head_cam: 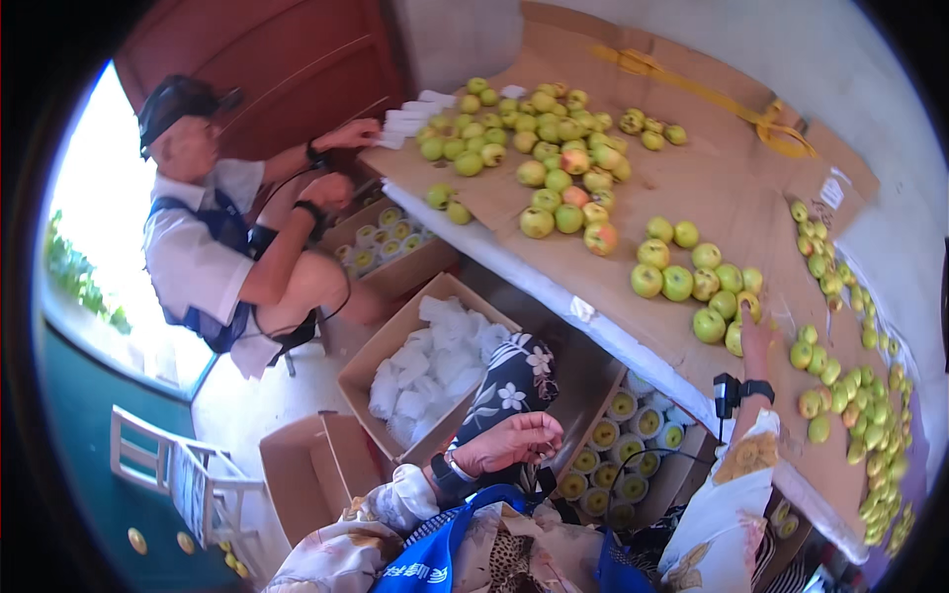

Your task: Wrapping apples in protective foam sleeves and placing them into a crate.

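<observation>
My right hand [756, 348] reaches over the cardboard-covered table, its fingertips at a yellow-green apple [747, 302] on the edge of a small group. Whether the fingers grip that apple is not plain. Other green apples [677, 283] of the group lie just left of the hand. Close to my body, my left hand [511, 445] hovers above my patterned trouser leg with curled fingers and nothing visible in them. Below the table edge, between my hands, sits a carton of apples in white foam nets [626, 448].
A larger heap of apples [549, 126] covers the table's far left; more apples [867, 408] line its right side. An open carton [356, 363] holds white foam nets [430, 363]. A seated co-worker [222, 244] is near another apple carton [415, 256]. A white chair [189, 474] stands lower left.
</observation>
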Available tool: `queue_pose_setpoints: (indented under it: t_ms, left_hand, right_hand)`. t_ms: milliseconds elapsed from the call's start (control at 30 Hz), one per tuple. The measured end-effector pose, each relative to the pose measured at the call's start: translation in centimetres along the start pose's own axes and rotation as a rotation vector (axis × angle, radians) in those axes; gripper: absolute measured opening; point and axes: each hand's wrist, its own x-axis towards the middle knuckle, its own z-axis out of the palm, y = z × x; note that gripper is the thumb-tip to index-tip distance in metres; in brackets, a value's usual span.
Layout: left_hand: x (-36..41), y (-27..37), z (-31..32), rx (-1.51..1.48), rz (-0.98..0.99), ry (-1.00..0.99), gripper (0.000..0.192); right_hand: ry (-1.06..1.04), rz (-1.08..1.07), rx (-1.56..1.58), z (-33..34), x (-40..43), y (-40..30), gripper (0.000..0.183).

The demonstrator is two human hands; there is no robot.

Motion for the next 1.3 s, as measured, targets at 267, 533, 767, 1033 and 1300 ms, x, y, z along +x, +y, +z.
queue_pose_setpoints:
  t_ms: [267, 533, 767, 1033, 1300]
  left_hand:
    - [-6.0, -0.4, -2.9, -0.227, 0.084, 0.044, 0.041]
    - [-9.5, -4.5, -12.9, 0.168, -0.025, 0.493, 0.027]
    - [-8.2, 3.6, -18.9, 0.851, 0.255, 0.997, 0.078]
    - [0.4, 23.3, -18.7, 1.527, 0.796, 1.148, 0.085]
    - [12.9, 37.8, -22.0, 1.973, 0.561, 1.142, 0.087]
  right_hand:
    - [-0.094, -0.125, 0.181, -2.3, -2.9, 2.8, 0.072]
    - [0.027, 0.276, 1.001, -1.8, -8.6, 5.5, 0.063]
    - [-0.272, 0.327, 0.795, -2.3, -6.3, 9.0, 0.031]
    - [-0.067, -0.338, -0.177, -5.5, -8.4, 5.2, 0.029]
    - [-0.116, -0.278, -0.140, -5.4, -8.6, 6.0, 0.033]
